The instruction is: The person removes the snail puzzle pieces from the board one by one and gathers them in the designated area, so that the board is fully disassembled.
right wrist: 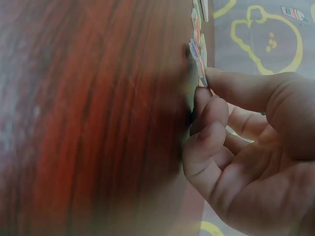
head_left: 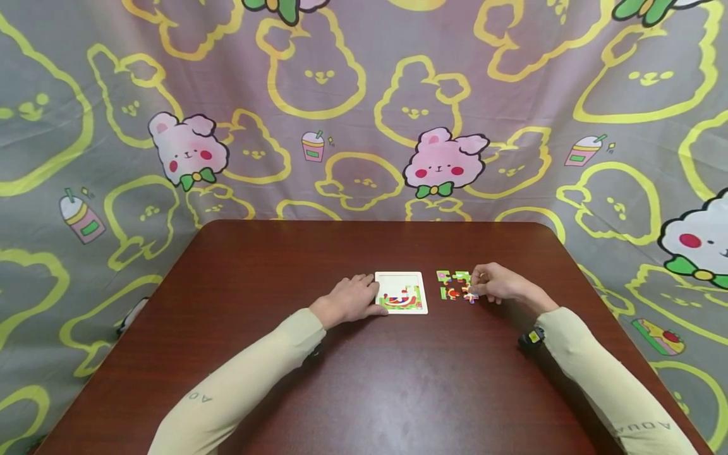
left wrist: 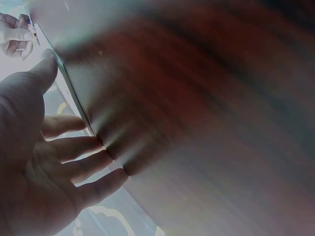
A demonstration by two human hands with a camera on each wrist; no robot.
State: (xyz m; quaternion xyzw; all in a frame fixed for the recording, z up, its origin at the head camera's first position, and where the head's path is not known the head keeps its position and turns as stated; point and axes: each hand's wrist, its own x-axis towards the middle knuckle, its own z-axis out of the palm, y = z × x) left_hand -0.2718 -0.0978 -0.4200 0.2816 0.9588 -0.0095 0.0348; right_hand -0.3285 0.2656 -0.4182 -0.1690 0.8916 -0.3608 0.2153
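Note:
A white-framed jigsaw board (head_left: 424, 297) lies flat on the table, with pieces filling its lower and right parts. My left hand (head_left: 348, 299) rests against the board's left side, fingers straight and thumb at its lower left corner. In the left wrist view the fingertips (left wrist: 118, 177) touch the tabletop. Right of the board, several loose jigsaw pieces (head_left: 443, 277) lie in a loose ring. At their right side my right hand (head_left: 498, 282) pinches a colourful jigsaw piece (right wrist: 198, 61) between thumb and finger; the piece's outline is partly hidden.
The dark red-brown wooden table (head_left: 398, 379) has rounded far corners. Behind and beside it hangs a grey cloth (head_left: 352, 139) printed with yellow outlines and pink bunnies. A black device (head_left: 531, 339) is worn on the right wrist.

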